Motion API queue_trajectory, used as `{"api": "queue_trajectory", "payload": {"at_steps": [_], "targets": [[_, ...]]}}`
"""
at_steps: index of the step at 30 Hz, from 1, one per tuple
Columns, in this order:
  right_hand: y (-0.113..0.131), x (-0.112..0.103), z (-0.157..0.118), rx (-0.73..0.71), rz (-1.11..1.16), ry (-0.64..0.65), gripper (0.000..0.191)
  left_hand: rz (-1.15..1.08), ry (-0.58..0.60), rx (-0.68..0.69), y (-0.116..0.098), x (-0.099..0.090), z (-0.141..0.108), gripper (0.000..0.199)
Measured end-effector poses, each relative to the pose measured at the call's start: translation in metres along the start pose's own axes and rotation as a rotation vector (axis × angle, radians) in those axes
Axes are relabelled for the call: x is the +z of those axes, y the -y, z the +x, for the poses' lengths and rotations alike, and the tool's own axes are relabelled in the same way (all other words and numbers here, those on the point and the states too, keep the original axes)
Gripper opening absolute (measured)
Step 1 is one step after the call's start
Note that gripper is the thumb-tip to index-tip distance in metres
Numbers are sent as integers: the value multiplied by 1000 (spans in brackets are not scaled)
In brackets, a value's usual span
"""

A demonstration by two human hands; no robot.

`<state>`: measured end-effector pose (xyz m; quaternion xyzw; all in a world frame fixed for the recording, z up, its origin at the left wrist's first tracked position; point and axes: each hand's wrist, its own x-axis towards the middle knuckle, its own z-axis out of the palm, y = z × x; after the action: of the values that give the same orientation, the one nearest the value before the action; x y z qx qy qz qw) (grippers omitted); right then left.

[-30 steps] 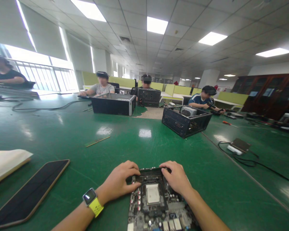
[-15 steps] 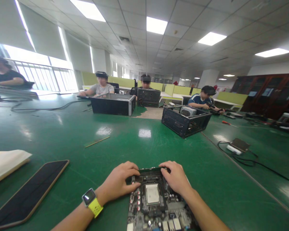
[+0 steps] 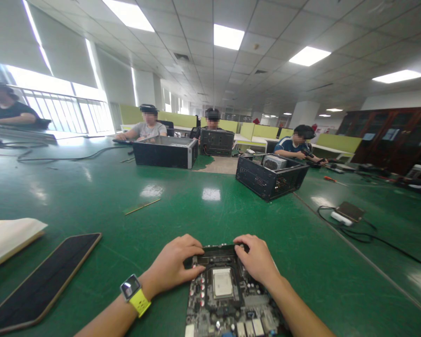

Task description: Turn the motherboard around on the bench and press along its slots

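Note:
A motherboard [image 3: 245, 299] lies on the green table at the bottom centre, with a pale square processor [image 3: 222, 282] in its socket. Curled over the board's far left corner is my left hand [image 3: 177, 262], its thumb on the left edge; a watch with a yellow strap is on that wrist. My right hand [image 3: 256, 260] grips the far right corner with bent fingers. Between the fingertips of both hands runs a dark upright strip [image 3: 218, 250] along the far edge. The undersides of my fingertips are hidden.
A black tablet-like slab [image 3: 45, 281] and a white packet [image 3: 10, 238] lie left. Beyond are a thin brass rod [image 3: 142, 207] and computer cases [image 3: 164, 152] [image 3: 270, 175]. An adapter with cables [image 3: 350, 211] and a screwdriver [image 3: 331, 179] lie right. Several people sit around the table.

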<state>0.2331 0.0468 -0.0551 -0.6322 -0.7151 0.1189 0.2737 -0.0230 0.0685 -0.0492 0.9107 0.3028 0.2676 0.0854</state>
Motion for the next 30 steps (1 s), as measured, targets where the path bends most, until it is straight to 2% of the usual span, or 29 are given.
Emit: {"api": "queue_trajectory", "payload": {"at_steps": [17,19,22,24,26,28,30], "targets": [[1,0,-1,0,20,2,22,0,-33,15,0,-1,0,16],[1,-1,0,6,22,1,24,-25,-92,21,2,-1,-1,15],[10,-9,-1,-1,17,-27,29,-32,-272,-18,5,-1,-2,12],[25,-17,-9,-68,10,-58,29,5,-379,-56,8,-1,-2,13],[47,-19,-24,-193,4,-53,26,52,-426,-81,9,-1,-2,14],[68,-8,-42,-347,-25,20,25,82,-430,-88,9,-1,-2,14],[83,15,-59,-503,-104,116,33,94,-421,-89,8,-1,-2,14]]}}
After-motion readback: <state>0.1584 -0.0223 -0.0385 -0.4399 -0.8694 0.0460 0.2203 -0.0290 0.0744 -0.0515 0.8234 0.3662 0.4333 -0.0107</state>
